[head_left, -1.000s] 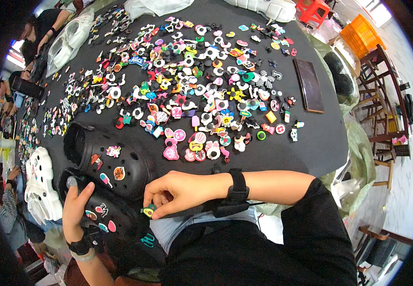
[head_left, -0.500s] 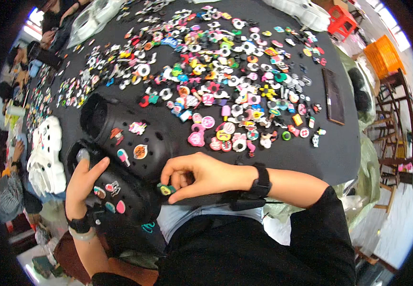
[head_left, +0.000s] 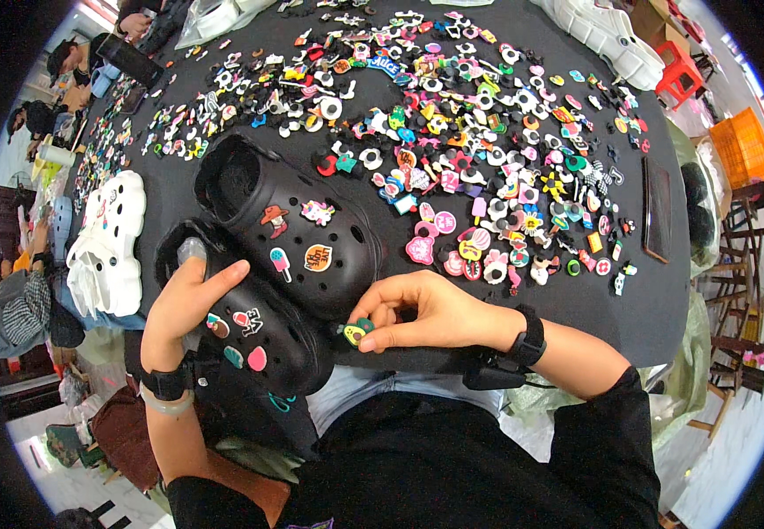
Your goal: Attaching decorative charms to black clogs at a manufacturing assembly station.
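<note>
My left hand point(head_left: 181, 304) grips the nearer black clog point(head_left: 287, 339) by its opening, with fingers inside and the thumb outside. Several charms sit in that clog's holes, among them a pink one point(head_left: 257, 358) and a teal one point(head_left: 234, 356). Just right of its toe, my right hand point(head_left: 430, 310) pinches a green avocado charm point(head_left: 355, 335) between thumb and fingers. Beyond lies a second black clog point(head_left: 338, 225) bearing a unicorn charm point(head_left: 317, 212), a cowboy hat-and-boot charm point(head_left: 274, 221), a popsicle charm point(head_left: 281, 264) and a round orange charm point(head_left: 318, 257).
Loose colourful charms point(head_left: 470, 159) cover much of the black table point(head_left: 593, 304). White clogs point(head_left: 109, 251) stand at the left, and another white shoe point(head_left: 607, 40) at the far right. A dark phone-like slab point(head_left: 656, 210) lies near the right edge. Other people sit at the far left.
The view has shifted, so the clogs, charms and both hands appear further right. The avocado charm stays pinched beside the nearer clog's toe, its face turned more into view.
</note>
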The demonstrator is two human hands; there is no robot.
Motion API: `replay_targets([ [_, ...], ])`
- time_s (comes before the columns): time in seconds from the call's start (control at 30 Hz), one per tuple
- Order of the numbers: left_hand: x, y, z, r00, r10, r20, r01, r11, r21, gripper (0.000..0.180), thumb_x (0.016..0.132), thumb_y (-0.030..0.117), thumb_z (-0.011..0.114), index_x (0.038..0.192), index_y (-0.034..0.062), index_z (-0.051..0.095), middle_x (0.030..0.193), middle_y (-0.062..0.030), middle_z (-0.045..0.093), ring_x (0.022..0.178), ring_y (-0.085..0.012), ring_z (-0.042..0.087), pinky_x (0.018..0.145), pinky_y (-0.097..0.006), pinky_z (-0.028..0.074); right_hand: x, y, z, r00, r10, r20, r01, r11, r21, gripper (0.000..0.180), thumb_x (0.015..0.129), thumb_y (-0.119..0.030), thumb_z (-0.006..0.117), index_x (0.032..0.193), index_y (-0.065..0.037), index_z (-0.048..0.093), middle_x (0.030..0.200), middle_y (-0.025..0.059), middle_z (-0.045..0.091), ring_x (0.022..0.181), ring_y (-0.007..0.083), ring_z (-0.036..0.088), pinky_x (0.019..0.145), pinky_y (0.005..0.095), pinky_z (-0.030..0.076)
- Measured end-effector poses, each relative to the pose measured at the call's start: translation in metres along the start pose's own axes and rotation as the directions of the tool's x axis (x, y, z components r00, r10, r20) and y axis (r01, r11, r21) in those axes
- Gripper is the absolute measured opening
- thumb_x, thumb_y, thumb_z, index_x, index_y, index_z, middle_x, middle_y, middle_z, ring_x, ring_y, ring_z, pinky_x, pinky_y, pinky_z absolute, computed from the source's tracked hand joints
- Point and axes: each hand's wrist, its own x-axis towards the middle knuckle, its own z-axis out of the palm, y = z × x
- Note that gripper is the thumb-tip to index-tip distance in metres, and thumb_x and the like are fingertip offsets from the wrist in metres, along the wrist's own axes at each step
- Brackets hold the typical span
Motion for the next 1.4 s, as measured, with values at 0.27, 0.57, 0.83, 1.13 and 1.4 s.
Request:
replay_targets([
  [0.27, -0.005, 0.013, -0.004, 0.999, -0.044, 0.011, 0.043, 0.994, 0.104, 0.066, 0.081, 0.053, 0.069, 0.076, -0.0108, 0.053, 0.069, -0.0076, 0.05, 0.071, -0.0137, 0.046, 0.061, -0.035, 0.043, 0.0, 0.001, 0.0, 0.999, 0.025, 0.044, -0.022, 0.997, -0.074, 0.023, 0.088, -0.026, 0.07, 0.093, -0.004, 0.068, 0.071, -0.0013, 0.067, 0.065, 0.0024, 0.057, 0.058, 0.0202, 0.042],
  [0.57, 0.001, 0.004, -0.005, 0.995, -0.02, 0.098, 0.019, 1.0, 0.01, 0.063, 0.082, 0.05, 0.067, 0.075, -0.0108, 0.057, 0.066, -0.0065, 0.052, 0.069, -0.0109, 0.048, 0.061, -0.034, 0.043, -0.001, -0.005, -0.002, 0.991, 0.103, 0.084, -0.09, 0.985, -0.144, 0.019, 0.087, -0.018, 0.072, 0.097, -0.003, 0.069, 0.077, -0.0018, 0.065, 0.071, 0.0036, 0.056, 0.065, 0.0219, 0.043],
  [0.83, -0.003, 0.021, -0.004, 0.996, 0.028, 0.09, -0.03, 0.999, 0.017, 0.057, 0.084, 0.045, 0.067, 0.084, -0.0115, 0.06, 0.07, -0.0061, 0.057, 0.072, -0.0111, 0.051, 0.064, -0.034, 0.046, 0.0, -0.005, 0.002, 0.999, 0.033, 0.027, -0.029, 0.99, -0.14, 0.02, 0.086, -0.019, 0.073, 0.099, -0.005, 0.066, 0.067, -0.0028, 0.062, 0.062, 0.0021, 0.051, 0.057, 0.0212, 0.04],
  [1.13, -0.003, 0.018, -0.001, 0.994, 0.059, 0.09, -0.052, 0.996, -0.078, 0.056, 0.086, 0.045, 0.066, 0.088, -0.0108, 0.061, 0.072, -0.0072, 0.059, 0.072, -0.011, 0.052, 0.064, -0.034, 0.046, -0.002, -0.004, 0.001, 0.995, 0.078, 0.058, -0.07, 0.988, -0.139, 0.03, 0.089, -0.033, 0.068, 0.08, -0.004, 0.064, 0.066, -0.0015, 0.062, 0.064, 0.0037, 0.056, 0.059, 0.0229, 0.044],
  [1.4, 0.0, 0.011, -0.007, 0.987, -0.002, 0.161, 0.001, 1.0, 0.007, 0.054, 0.086, 0.043, 0.066, 0.089, -0.0103, 0.061, 0.071, -0.005, 0.057, 0.071, -0.0105, 0.051, 0.063, -0.033, 0.046, -0.015, -0.029, -0.019, 0.978, 0.009, 0.207, 0.175, 0.498, -0.849, 0.024, 0.077, -0.029, 0.074, 0.087, -0.009, 0.064, 0.07, 0.0063, 0.061, 0.071, 0.0276, 0.063, 0.062, 0.0387, 0.048],
])
